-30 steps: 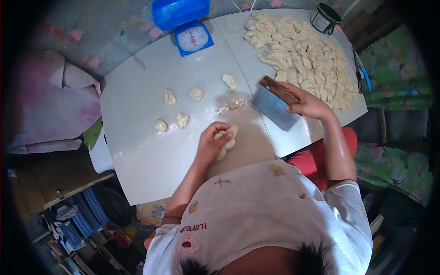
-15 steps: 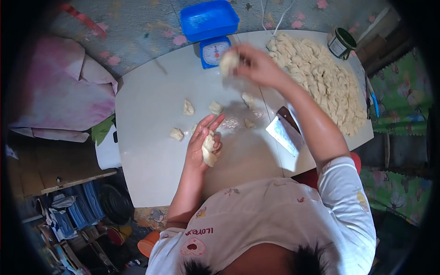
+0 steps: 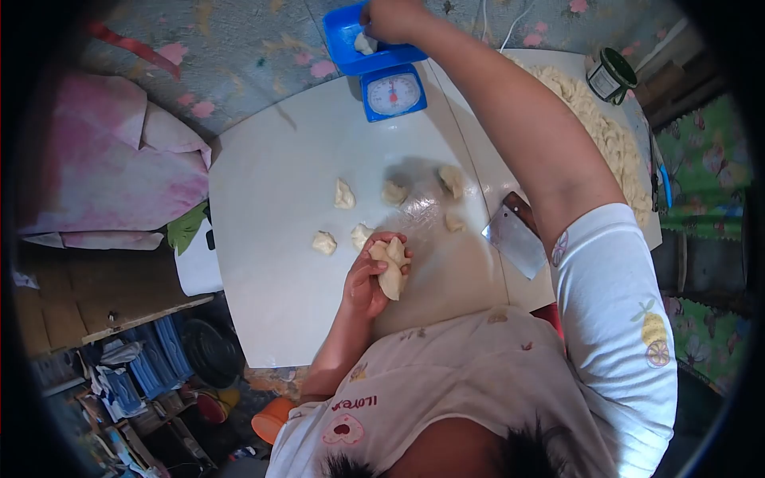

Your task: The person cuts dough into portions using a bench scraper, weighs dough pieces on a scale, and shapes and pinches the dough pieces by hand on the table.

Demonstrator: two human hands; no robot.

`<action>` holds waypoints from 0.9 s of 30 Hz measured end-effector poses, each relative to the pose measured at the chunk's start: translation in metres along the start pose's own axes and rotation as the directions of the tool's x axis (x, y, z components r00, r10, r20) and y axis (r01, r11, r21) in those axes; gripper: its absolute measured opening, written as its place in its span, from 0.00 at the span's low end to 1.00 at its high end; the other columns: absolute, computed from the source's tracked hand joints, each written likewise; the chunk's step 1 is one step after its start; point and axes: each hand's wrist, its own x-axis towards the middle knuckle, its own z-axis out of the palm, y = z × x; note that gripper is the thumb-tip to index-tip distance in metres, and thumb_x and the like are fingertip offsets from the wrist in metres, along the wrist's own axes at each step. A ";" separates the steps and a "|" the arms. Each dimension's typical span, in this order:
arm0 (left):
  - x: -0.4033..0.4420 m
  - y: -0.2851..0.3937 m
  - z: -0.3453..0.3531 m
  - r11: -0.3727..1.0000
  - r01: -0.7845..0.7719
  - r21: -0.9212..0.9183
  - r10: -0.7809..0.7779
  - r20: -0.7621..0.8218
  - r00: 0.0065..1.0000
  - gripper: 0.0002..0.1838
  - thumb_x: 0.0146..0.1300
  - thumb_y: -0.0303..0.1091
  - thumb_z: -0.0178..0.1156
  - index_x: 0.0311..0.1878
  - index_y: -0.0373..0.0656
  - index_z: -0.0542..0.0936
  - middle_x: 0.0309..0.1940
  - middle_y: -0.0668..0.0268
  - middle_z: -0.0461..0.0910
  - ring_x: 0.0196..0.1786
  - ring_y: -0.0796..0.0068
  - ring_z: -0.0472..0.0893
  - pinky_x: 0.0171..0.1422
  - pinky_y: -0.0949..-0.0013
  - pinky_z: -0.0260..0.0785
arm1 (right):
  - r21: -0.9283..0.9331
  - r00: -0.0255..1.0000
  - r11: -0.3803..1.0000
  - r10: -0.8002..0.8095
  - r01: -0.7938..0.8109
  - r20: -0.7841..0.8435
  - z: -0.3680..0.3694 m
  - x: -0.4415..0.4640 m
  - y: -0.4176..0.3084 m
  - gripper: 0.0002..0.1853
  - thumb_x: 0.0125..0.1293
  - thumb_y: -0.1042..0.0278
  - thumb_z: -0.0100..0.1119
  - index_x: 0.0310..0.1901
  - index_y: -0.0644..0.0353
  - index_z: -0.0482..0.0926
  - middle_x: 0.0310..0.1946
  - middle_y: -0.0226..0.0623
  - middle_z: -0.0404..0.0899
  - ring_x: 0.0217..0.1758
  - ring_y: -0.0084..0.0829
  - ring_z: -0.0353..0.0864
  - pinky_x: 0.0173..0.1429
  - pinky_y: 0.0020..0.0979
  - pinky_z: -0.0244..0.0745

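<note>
My left hand is closed around a lump of dough above the near part of the table. My right hand reaches over the blue tray of the scale. A dough piece lies in the tray just below that hand; whether the fingers touch it is hard to tell. Several small dough pieces are spread on the table. The cleaver lies flat to their right. My right arm partly covers the big pile of dough.
A dark green tub stands at the back right of the white table. Pink-and-white cloth is at the left. Something blue-handled lies on the right edge. An orange container is below the table.
My right hand has let go of the cleaver and carried a dough piece up to the scale's tray. My left hand has lifted its dough off the table. The view has shifted.
</note>
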 end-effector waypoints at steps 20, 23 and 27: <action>0.007 0.009 0.014 0.991 0.031 -0.128 -0.019 0.090 0.996 0.24 0.47 0.27 0.56 0.51 0.43 0.69 0.43 0.57 0.71 0.46 0.58 0.74 0.42 0.62 0.71 | 0.007 0.970 0.997 -0.078 0.079 0.231 -0.025 -0.001 -0.008 0.28 0.44 0.66 0.64 0.53 0.52 0.79 0.46 0.44 0.81 0.49 0.41 0.81 0.52 0.40 0.75; 0.007 0.009 0.014 0.992 0.039 -0.120 -0.028 0.096 0.995 0.22 0.49 0.28 0.56 0.51 0.43 0.69 0.43 0.58 0.71 0.46 0.59 0.74 0.41 0.62 0.71 | 0.057 0.967 0.993 -0.118 0.108 0.224 -0.013 0.002 -0.007 0.29 0.46 0.66 0.65 0.55 0.50 0.78 0.49 0.44 0.80 0.51 0.42 0.80 0.53 0.39 0.75; 0.009 0.010 0.015 0.995 0.026 -0.095 -0.019 0.081 0.997 0.22 0.50 0.29 0.56 0.51 0.44 0.69 0.43 0.58 0.71 0.45 0.59 0.74 0.41 0.62 0.71 | 0.012 0.958 0.986 -0.166 0.168 0.234 0.007 0.018 0.003 0.27 0.47 0.65 0.64 0.54 0.50 0.78 0.49 0.44 0.79 0.51 0.42 0.80 0.53 0.39 0.75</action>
